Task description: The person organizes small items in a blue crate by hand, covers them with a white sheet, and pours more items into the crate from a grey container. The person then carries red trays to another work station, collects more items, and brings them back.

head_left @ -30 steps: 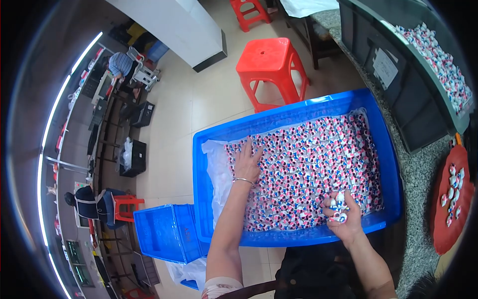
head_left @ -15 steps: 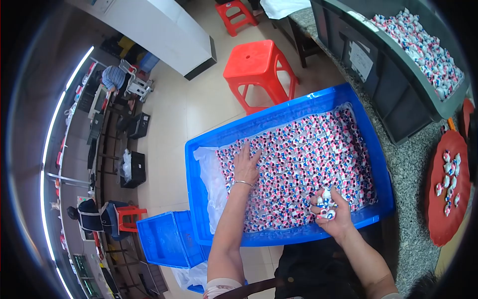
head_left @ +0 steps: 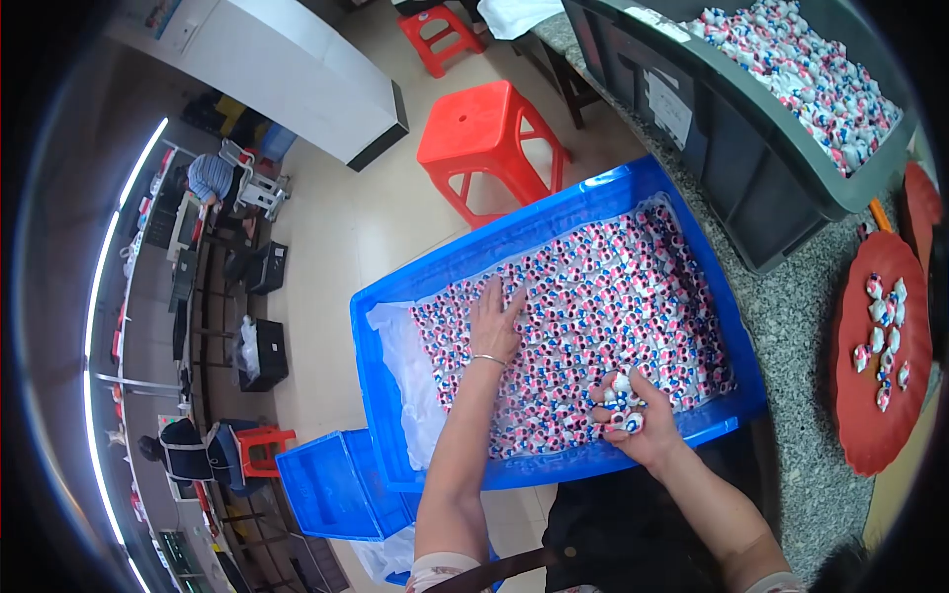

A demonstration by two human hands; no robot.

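Rows of small white, pink and blue painted pieces (head_left: 583,316), which look like tiny figurines, fill a blue plastic bin (head_left: 732,400). My left hand (head_left: 495,324) reaches over the left part of the rows, fingers spread, fingertips at the pieces; nothing shows in its grasp. Near the bin's front right side, my right hand (head_left: 647,427) is palm up, its fingers curled round several loose pieces (head_left: 621,403). A white plastic sheet (head_left: 407,376) lines the bin's left end.
On the speckled stone counter (head_left: 786,326) stand a dark grey crate (head_left: 727,148) heaped with similar pieces and a red scalloped tray (head_left: 870,425) holding several. A red stool (head_left: 470,124) is behind the bin. An empty blue crate (head_left: 331,484) sits at left. Two people work along the far bench.
The view has shifted slightly, so the surroundings sit further left. My left hand stays over the rows with its fingers spread. My right hand still holds the loose pieces.
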